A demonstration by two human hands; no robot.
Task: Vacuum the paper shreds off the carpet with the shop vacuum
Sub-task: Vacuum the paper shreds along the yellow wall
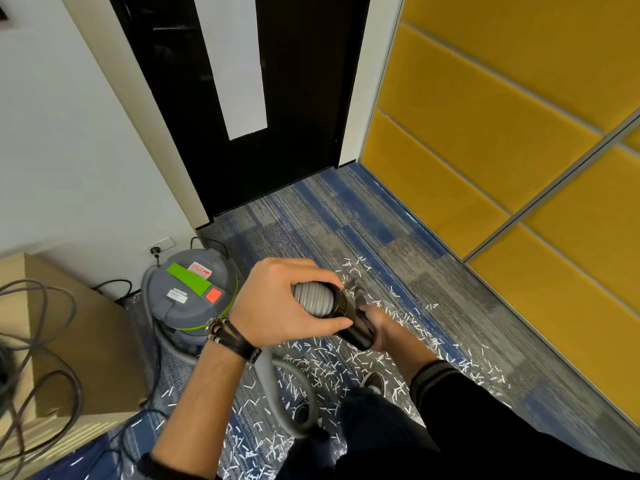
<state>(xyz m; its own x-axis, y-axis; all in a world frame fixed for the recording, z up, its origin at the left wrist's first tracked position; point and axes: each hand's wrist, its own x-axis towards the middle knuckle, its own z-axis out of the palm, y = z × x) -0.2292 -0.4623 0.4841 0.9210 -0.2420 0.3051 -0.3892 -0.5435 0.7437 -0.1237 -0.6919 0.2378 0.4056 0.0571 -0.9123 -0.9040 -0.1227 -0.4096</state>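
Observation:
A grey shop vacuum (pixel 188 292) with green trim stands on the blue-grey carpet (pixel 322 220) by the wall. Its grey ribbed hose (pixel 313 299) loops down past my legs and up into my hands. My left hand (pixel 277 303) grips the ribbed hose end from above. My right hand (pixel 384 329) holds the black tube (pixel 356 323) joined to the hose, lower down. White paper shreds (pixel 322 368) lie scattered over the carpet below and to the right of my hands. The tube's mouth is hidden behind my right hand.
A black door (pixel 277 98) with a white panel closes the far end. Yellow wall panels (pixel 502 133) run along the right. A cardboard box (pixel 69 341) with loose cables (pixel 38 375) sits at the left. The vacuum's cord goes to a wall socket (pixel 156 250). My shoe (pixel 375 379) stands among the shreds.

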